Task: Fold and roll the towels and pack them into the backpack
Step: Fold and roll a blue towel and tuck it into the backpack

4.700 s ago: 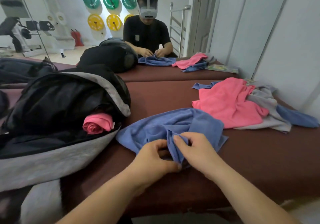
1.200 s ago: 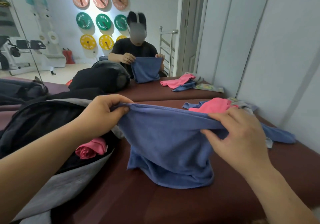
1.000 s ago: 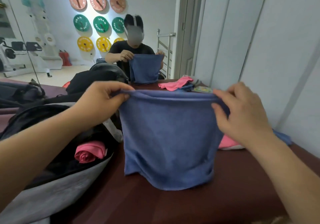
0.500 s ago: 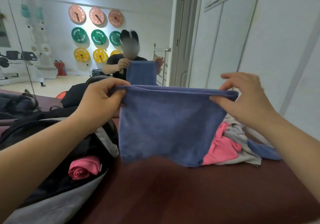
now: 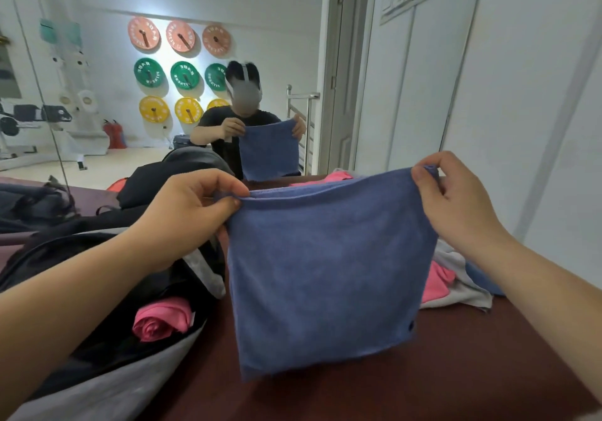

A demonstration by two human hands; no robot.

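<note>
Lifted off bench [image 5: 456, 371]: blue towel [image 5: 325, 274], corners pinched by fingers of left hand [image 5: 185, 218] and right hand [image 5: 456, 212]; backpack [image 5: 107, 384], 8 o'clock, holds rolled pink towel [image 5: 161, 321].

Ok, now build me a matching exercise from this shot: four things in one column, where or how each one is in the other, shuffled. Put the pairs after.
Things:
1. blue towel
2. rolled pink towel
3. loose towel pile
4. backpack

Places or states:
a. lying open on the left of the table
b. hanging, pinched at its top corners by the left hand and the right hand
c. tucked inside the open bag
d. heaped on the right, partly hidden behind the hanging cloth

Pairs: 1-b, 2-c, 3-d, 4-a.
</note>
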